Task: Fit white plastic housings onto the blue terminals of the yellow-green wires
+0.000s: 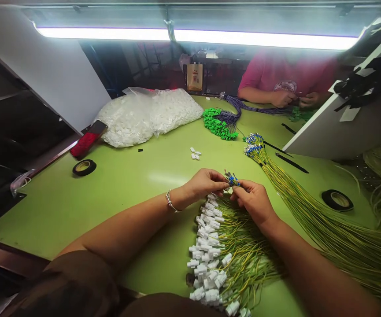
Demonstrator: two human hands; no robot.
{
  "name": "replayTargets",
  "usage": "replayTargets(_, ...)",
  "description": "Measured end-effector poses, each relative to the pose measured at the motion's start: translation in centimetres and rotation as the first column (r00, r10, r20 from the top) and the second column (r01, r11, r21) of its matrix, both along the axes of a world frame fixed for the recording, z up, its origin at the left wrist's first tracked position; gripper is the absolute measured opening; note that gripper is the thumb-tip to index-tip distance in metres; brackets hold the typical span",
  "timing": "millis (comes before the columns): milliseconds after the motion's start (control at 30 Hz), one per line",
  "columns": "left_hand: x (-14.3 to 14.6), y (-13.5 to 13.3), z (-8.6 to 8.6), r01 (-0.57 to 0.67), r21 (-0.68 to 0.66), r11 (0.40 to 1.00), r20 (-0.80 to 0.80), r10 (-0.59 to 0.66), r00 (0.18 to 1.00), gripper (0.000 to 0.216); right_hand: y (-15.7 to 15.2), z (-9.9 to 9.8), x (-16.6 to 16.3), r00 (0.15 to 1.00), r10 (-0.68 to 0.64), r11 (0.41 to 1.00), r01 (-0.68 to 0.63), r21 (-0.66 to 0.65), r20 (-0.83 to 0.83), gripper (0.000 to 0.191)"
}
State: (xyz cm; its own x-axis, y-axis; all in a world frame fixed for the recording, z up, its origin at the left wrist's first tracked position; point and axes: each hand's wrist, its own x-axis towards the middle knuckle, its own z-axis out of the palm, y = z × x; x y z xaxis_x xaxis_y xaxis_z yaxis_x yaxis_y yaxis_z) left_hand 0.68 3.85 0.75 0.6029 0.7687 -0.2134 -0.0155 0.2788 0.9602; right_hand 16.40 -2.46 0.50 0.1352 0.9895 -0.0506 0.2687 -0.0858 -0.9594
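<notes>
Closely now, two bare hands meet at a small bunch of blue-tipped wire ends [232, 179] over a green table [137, 176]

Just right of the center of the frame, the right hand [254, 200] is closed, its thumb and fingers squeezing the bunch, whose tips point upward. The left hand [206, 181], coming in from the lower left with a silver bracelet [168, 201] at the wrist, has its thumb and fingertips drawn together, pinching the left edge of the bunch; which single wire they hold is too small to tell. Below the hands, a long row of white connectors [206, 246] runs down to the bottom edge, with yellow-green wires [249, 246] fanning to the right, partly under the right forearm.

At right, a thick bundle of yellow-green wires [296, 193] stretches toward the lower right corner, near a roll of black tape [348, 203]. Four or so loose white pieces [195, 156] lie above the left hand. At upper left, bulging clear plastic bags [127, 116] hold white parts; beyond the middle lie green connectors [216, 123] on purple wires [231, 110]. At upper right sits a person in a pink top [259, 75], hands together, beneath bright tube lights [263, 38].
</notes>
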Motion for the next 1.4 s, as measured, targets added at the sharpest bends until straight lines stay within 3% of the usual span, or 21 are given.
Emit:
replayTargets(267,0.3,-0.3,0.0,0.012,0.019,1.000,-0.002,-0.012,1.000,0.018,-0.1,-0.4,-0.1,1.000,-0.025,0.999,0.024,0.029,0.004,0.016)
replayTargets(400,0.1,-0.2,-0.4,-0.041,-0.013,0.999,-0.041,0.040,0.998,0.016,0.1,-0.5,0.1,0.997,-0.050,0.997,0.046,0.064,0.059,0.015)
replayTargets(600,-0.7,0.3,-0.9,-0.007,-0.124,0.992,0.018,0.009,1.000,0.023,0.2,-0.2,0.2,0.977,-0.080,0.994,0.064,0.085,0.200,0.013)
replayTargets(733,-0.9,0.4,-0.3,-0.066,-0.311,0.948,0.077,0.094,0.993,0.022,0.0,0.0,0.3,0.973,-0.144,0.983,0.119,0.142,0.182,0.012)
replayTargets(833,-0.9,0.5,0.0,-0.089,-0.365,0.927,0.094,0.132,0.987,0.019,-0.1,0.1,0.3,0.964,-0.145,0.980,0.110,0.163,0.224,0.013)
replayTargets(1133,-1.1,0.6,-0.2,-0.059,-0.367,0.928,0.117,0.109,0.987,0.026,-0.1,-0.3,0.1,0.916,-0.165,0.973,0.090,0.212,0.366,0.020)
replayTargets(1267,-0.9,0.3,-0.4,-0.039,-0.315,0.948,0.101,0.074,0.992,0.033,-0.4,-0.7,0.0,0.911,-0.146,0.976,0.068,0.208,0.386,0.013)
replayTargets(1400,-0.6,-0.3,-0.7,-0.089,-0.259,0.962,0.093,0.116,0.989,0.034,-0.6,-1.0,-0.2,0.908,-0.149,0.967,0.050,0.251,0.391,0.007)
